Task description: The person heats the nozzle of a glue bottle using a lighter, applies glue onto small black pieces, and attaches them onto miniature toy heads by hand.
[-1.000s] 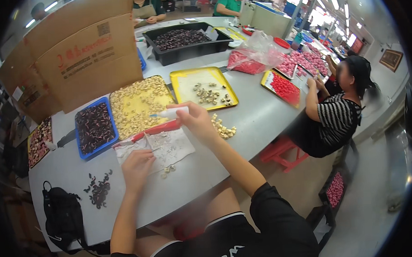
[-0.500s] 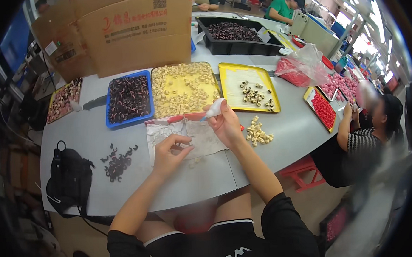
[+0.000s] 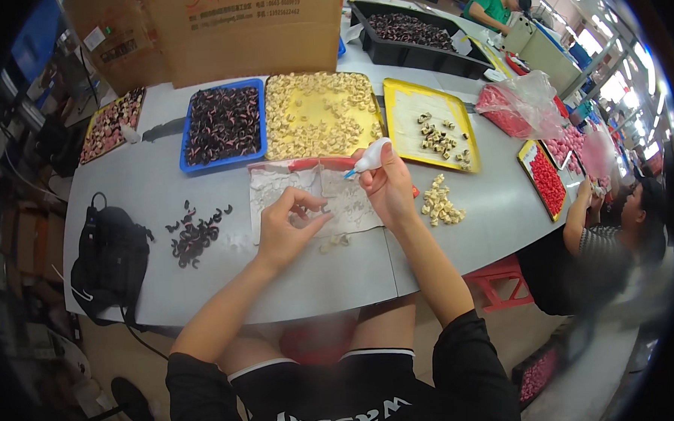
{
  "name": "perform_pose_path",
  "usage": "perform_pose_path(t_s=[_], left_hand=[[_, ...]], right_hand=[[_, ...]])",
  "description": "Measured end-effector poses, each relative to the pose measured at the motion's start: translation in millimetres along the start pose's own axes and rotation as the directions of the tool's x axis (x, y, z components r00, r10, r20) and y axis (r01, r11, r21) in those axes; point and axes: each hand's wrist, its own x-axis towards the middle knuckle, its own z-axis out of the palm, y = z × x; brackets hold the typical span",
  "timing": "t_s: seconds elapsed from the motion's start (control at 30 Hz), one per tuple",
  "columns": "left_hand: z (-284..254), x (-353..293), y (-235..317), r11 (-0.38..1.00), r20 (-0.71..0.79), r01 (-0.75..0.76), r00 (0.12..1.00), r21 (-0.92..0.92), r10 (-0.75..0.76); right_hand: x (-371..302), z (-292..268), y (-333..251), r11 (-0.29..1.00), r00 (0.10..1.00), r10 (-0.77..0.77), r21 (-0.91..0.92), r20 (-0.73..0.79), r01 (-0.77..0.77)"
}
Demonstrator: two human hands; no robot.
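My right hand grips a small white squeeze bottle with a blue tip, held tilted so the tip points down and left. My left hand is closed in a loose pinch, and a small dark piece shows at its fingertips. Both hands hover over a stained whitish cloth on the table. Right of the cloth lies a heap of cream-coloured small pieces. Farther left, dark curved pieces lie loose on the tabletop.
Behind the cloth stand a blue tray of dark curved pieces, a yellow tray of cream pieces and another yellow tray with several dark-and-cream pieces. A black bag lies left. A cardboard box rises behind. A co-worker sits right.
The view has tipped downward, so the table's things sit higher in it. The bottle stays in my right hand, and my left hand remains in its pinch near the bottle tip.
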Motion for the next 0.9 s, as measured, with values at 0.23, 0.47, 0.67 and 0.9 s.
perform_pose_path(t_s=[0.23,0.47,0.67,0.9], left_hand=[[-0.8,3.7,-1.9,0.994,0.002,-0.071,0.997,0.077,0.071],[0.7,1.8,1.0,0.993,-0.041,-0.108,0.993,0.044,0.110],[-2.0,1.6,2.3,0.989,-0.030,-0.121,0.992,0.087,0.124],[-2.5,2.4,2.0,0.984,-0.017,-0.139,0.990,0.112,0.141]], right_hand=[[-0.5,6.8,-3.2,0.995,0.998,-0.053,-0.084,0.023,0.055],[-6.1,12.4,-0.6,0.966,0.997,-0.060,-0.247,0.053,0.071],[-6.8,8.9,-0.1,0.956,0.995,-0.045,-0.287,0.086,0.068],[-6.6,8.9,0.6,0.945,0.993,-0.033,-0.321,0.114,0.068]])
